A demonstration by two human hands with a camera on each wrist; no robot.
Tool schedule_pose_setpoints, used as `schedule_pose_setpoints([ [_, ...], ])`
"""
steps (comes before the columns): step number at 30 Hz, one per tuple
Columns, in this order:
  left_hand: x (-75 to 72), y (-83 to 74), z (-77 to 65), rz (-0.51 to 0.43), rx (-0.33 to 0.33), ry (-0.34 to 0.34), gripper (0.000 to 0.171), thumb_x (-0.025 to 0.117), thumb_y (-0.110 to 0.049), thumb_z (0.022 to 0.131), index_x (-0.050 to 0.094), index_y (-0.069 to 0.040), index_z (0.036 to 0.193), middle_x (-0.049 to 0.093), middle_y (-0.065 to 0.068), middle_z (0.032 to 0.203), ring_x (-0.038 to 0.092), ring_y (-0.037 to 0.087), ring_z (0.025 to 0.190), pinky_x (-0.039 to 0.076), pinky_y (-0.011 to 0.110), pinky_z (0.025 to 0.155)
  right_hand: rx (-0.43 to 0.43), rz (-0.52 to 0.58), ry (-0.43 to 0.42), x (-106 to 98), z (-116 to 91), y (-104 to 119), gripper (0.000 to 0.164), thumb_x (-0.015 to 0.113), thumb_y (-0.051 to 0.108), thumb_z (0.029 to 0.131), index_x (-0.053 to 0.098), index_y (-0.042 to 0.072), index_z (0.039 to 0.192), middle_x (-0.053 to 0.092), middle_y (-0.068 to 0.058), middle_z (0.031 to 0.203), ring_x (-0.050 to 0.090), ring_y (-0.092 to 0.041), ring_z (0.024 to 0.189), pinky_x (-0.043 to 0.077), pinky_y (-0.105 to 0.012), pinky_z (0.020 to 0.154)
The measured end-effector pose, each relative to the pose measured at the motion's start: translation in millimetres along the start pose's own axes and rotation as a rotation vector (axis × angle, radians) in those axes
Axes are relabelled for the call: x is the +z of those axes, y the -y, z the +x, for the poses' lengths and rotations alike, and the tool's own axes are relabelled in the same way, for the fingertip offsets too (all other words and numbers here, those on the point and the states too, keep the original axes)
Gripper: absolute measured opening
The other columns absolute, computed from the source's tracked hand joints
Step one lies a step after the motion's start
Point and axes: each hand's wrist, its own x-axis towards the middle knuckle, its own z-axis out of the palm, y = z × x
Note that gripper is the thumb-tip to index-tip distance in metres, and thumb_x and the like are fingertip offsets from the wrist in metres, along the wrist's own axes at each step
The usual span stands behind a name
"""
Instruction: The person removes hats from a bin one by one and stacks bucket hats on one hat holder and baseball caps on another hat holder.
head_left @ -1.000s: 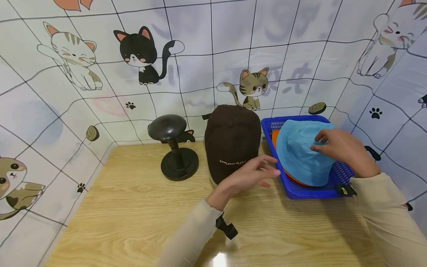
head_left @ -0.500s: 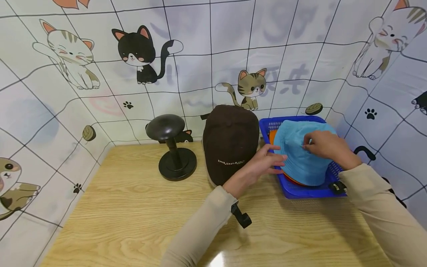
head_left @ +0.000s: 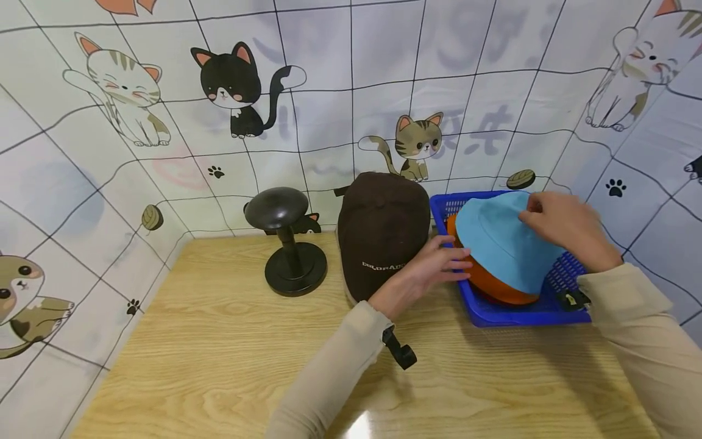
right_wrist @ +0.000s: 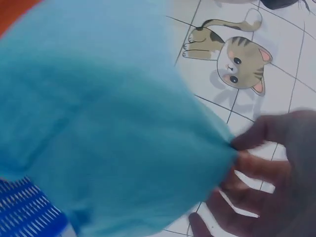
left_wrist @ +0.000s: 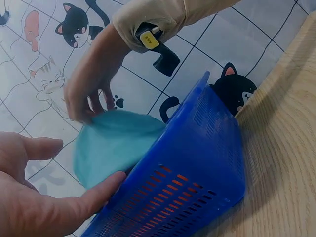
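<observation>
Nearest you, past the bare front of the worktop (head_left: 219, 353), your left hand (head_left: 425, 268) reaches across to the left rim of the blue basket (head_left: 526, 318), fingers spread and holding nothing; whether a fingertip actually touches the rim or the fabric, you cannot tell. That seems a good place for it: ready to steady the basket if it drags.

The basket sits toward the worktop's right rear corner. In it, the orange hat (head_left: 496, 286) lies directly under the light blue hat (head_left: 496, 241), showing along the front and left. Your right hand (head_left: 570, 228) pinches the blue hat between thumb and fingers, the cloth drawn taut to a point. With so small a hold, a slow, straight-up pull would likely suit best; watch that the orange hat doesn't cling underneath.

Farther left, the brown cap (head_left: 384, 225) stands near the worktop's back edge, close beside the basket, so give it room. Beyond it, the black stand (head_left: 295, 262) carries nothing.
</observation>
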Motion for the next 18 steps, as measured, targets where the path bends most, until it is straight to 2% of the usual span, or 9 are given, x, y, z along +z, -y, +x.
schedule_pose_setpoints([
  [2, 1.8, -1.3, 1.9, 0.003, -0.006, -0.005, 0.072, 0.07, -0.016, 0.099, 0.031, -0.011, 0.159, 0.064, 0.013, 0.137, 0.058, 0.04, 0.135, 0.054, 0.051, 0.106, 0.022, 0.024, -0.091, -6, -1, 0, 0.03, 0.051, 0.03, 0.101, 0.064, 0.003, 0.097, 0.063, -0.018, 0.082, 0.053, -0.028, 0.063, 0.038, -0.037, 0.045],
  [5, 5.5, -2.9, 5.1, 0.017, 0.009, 0.009, 0.073, 0.072, -0.024, 0.098, 0.031, -0.013, 0.158, 0.064, 0.007, 0.136, 0.058, 0.037, 0.136, 0.055, 0.049, 0.105, 0.008, 0.062, -0.208, -15, -3, 2, 0.03, 0.049, 0.029, 0.099, 0.065, 0.004, 0.095, 0.065, -0.019, 0.082, 0.052, -0.029, 0.063, 0.036, -0.037, 0.047],
  [7, 8.5, -3.6, 7.0, -0.009, 0.036, 0.042, 0.069, 0.071, -0.024, 0.099, 0.033, -0.015, 0.156, 0.063, 0.006, 0.135, 0.057, 0.036, 0.136, 0.054, 0.05, 0.107, -0.012, 0.088, -0.272, -20, -7, 3, 0.027, 0.051, 0.026, 0.098, 0.066, 0.003, 0.095, 0.066, -0.02, 0.083, 0.052, -0.029, 0.064, 0.035, -0.037, 0.05],
  [9, 11.3, -3.6, 8.3, -0.074, 0.077, 0.079, 0.064, 0.068, -0.02, 0.101, 0.033, -0.018, 0.155, 0.062, 0.005, 0.136, 0.056, 0.037, 0.137, 0.051, 0.052, 0.11, -0.026, 0.103, -0.316, -24, -11, 5, 0.025, 0.052, 0.025, 0.097, 0.066, 0.004, 0.093, 0.066, -0.018, 0.082, 0.052, -0.029, 0.066, 0.034, -0.037, 0.054],
  [11, 13.6, -3.4, 9.5, -0.147, 0.12, 0.106, 0.06, 0.064, -0.014, 0.102, 0.035, -0.022, 0.153, 0.063, 0.01, 0.137, 0.058, 0.039, 0.134, 0.048, 0.055, 0.112, -0.048, 0.113, -0.327, -26, -14, 8, 0.023, 0.054, 0.023, 0.096, 0.066, 0.004, 0.093, 0.066, -0.017, 0.081, 0.051, -0.028, 0.067, 0.034, -0.037, 0.057],
  [13, 15.3, -2.7, 10.1, -0.182, 0.163, 0.1, 0.059, 0.063, -0.011, 0.102, 0.036, -0.026, 0.152, 0.065, 0.01, 0.134, 0.066, 0.036, 0.122, 0.05, 0.055, 0.11, -0.09, 0.103, -0.307, -27, -16, 11, 0.021, 0.057, 0.022, 0.097, 0.067, 0.005, 0.092, 0.066, -0.014, 0.08, 0.052, -0.025, 0.068, 0.035, -0.036, 0.059],
  [16, 16.7, -0.7, 11.8, -0.171, 0.2, 0.056, 0.057, 0.064, -0.009, 0.101, 0.039, -0.03, 0.149, 0.071, 0.009, 0.122, 0.073, 0.027, 0.097, 0.055, 0.054, 0.103, -0.128, 0.114, -0.26, -26, -16, 14, 0.024, 0.055, 0.024, 0.101, 0.068, 0.006, 0.092, 0.065, -0.012, 0.081, 0.051, -0.022, 0.069, 0.035, -0.034, 0.061],
  [18, 17.5, 1.5, 12.6, -0.154, 0.205, 0.023, 0.057, 0.064, -0.006, 0.101, 0.042, -0.031, 0.147, 0.07, 0.004, 0.113, 0.07, 0.019, 0.086, 0.057, 0.054, 0.099, -0.098, 0.143, -0.238, -25, -16, 10, 0.031, 0.049, 0.028, 0.105, 0.067, 0.005, 0.096, 0.065, -0.015, 0.085, 0.052, -0.025, 0.073, 0.035, -0.037, 0.063],
])
